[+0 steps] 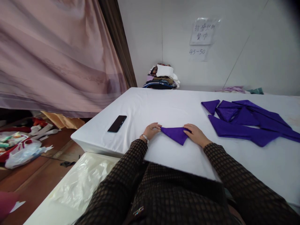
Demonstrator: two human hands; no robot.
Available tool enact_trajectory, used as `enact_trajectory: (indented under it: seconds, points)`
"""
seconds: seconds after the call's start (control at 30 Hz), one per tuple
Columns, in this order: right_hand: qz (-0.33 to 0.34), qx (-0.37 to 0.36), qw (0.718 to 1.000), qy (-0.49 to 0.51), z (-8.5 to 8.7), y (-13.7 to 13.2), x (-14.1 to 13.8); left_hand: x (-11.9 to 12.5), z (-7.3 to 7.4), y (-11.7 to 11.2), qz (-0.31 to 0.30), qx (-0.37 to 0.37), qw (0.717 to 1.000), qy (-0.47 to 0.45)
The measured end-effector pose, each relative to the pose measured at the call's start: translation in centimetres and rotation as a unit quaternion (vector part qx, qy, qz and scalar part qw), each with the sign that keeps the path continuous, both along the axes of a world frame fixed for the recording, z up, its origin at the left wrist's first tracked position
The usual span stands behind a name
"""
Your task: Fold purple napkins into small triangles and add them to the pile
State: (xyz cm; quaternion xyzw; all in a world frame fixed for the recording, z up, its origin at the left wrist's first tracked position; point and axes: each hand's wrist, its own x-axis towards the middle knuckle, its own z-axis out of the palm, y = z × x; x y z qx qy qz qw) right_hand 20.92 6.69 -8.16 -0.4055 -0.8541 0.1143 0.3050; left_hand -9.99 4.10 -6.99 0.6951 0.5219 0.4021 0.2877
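Observation:
A purple cloth napkin [175, 134], folded into a triangle, lies on the white-covered table [161, 107] in front of me. The fingers of my left hand [152, 130] pinch its pointed left corner. At its right corner, my right hand [196, 135] grips the cloth with thumb and fingers, partly covering that end. One tip of the triangle points toward me. To the right lie more purple napkins [246, 117], some folded in triangles and others in longer, overlapping pieces.
A black phone [117, 123] rests on the table at left. Folded clothes [161, 76] are piled behind the far edge, below a handwritten sign [202, 32]. A pink curtain [58, 53] hangs at left. Plastic sheeting [82, 178] covers a lower surface; bags [22, 153] lie on the floor.

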Motion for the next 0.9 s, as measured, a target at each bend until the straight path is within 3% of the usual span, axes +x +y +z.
enact_trajectory:
  seconds: [0.53, 0.9]
  points:
    - [-0.002, 0.011, 1.0, -0.002, 0.1, -0.1, -0.1, 0.7, 0.4, -0.2, 0.048, -0.027, 0.996, 0.072]
    - [-0.021, 0.025, 0.999, -0.023, 0.7, -0.6, -0.2, 1.2, 0.5, -0.6, 0.061, 0.02, 0.993, 0.096]
